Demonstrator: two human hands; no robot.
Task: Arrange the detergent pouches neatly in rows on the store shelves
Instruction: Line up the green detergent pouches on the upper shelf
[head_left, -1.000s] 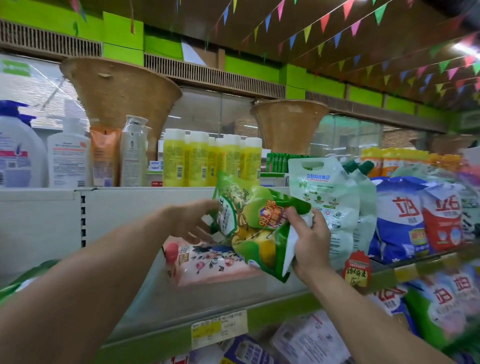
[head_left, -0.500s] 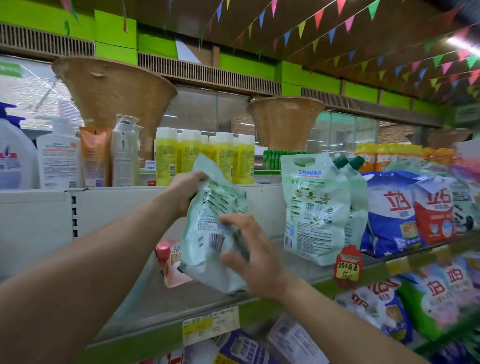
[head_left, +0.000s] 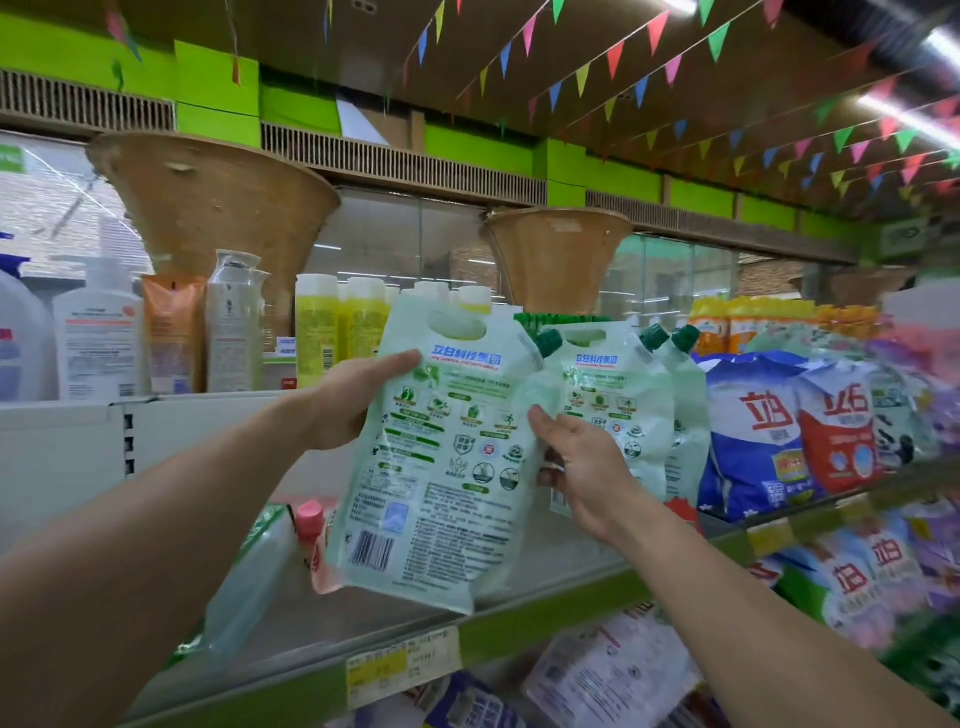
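i had the pale green detergent pouch (head_left: 441, 457) up in both hands, above the shelf (head_left: 545, 613), back side w/ barcode and printed text facing me, green cap at its top right corner. it was roughly upright, tilted a bit, bottom edge just over the shelf front. my left hand (head_left: 348, 400) gripped the pouch's left edge near the top, thumb laid across the front under the handle cutout, other fingers behind it and out of sight. my right hand (head_left: 582, 467) held the right edge about mid-height, thumb on the front, rest of the fingers curled behind.

just beside it on the right stood two more matching green pouches (head_left: 618, 410), upright on the shelf, caps up, the nearer one partly covered by the one i held and by my right hand. further right sat blue and red washing powder bags (head_left: 753, 436), leaning together. behind the held pouch, low on the shelf, lay a pink pouch w/ pink cap (head_left: 311, 525), mostly hidden. a clear-ish green pouch (head_left: 249, 582) lay on the shelf at left.

upper shelf carried yellow bottles (head_left: 332, 332), a white pump bottle (head_left: 98, 338) and an orange tube (head_left: 171, 332). a yellow price label (head_left: 402, 662) was on the green shelf edge.
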